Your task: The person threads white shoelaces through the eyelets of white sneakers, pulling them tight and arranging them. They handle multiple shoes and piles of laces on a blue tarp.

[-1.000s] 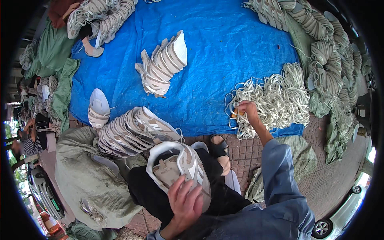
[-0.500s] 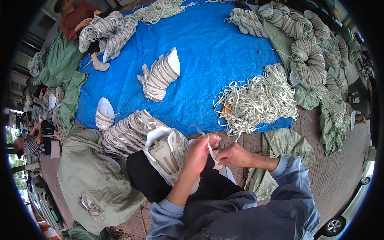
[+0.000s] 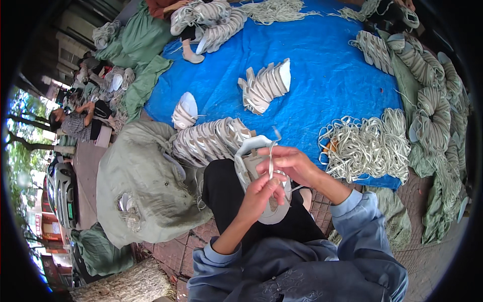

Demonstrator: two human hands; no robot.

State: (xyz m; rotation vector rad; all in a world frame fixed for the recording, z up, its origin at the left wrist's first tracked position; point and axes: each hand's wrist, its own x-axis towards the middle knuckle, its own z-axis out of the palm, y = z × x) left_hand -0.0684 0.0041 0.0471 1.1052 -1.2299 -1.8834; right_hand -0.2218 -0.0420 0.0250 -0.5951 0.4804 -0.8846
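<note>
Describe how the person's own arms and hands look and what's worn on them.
The left sleeve and right sleeve are loose, creased, plain grey-blue cloth, with cuffs of a lighter blue. They stop short of the wrists, so part of both forearms is bare. The left hand and right hand are ungloved.

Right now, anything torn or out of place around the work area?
Yes: the grey-green sack on the person's left has a ragged hole, pale material showing through, so it looks torn. Also, something orange pokes from the left edge of the white lace heap; can't tell what.
</note>
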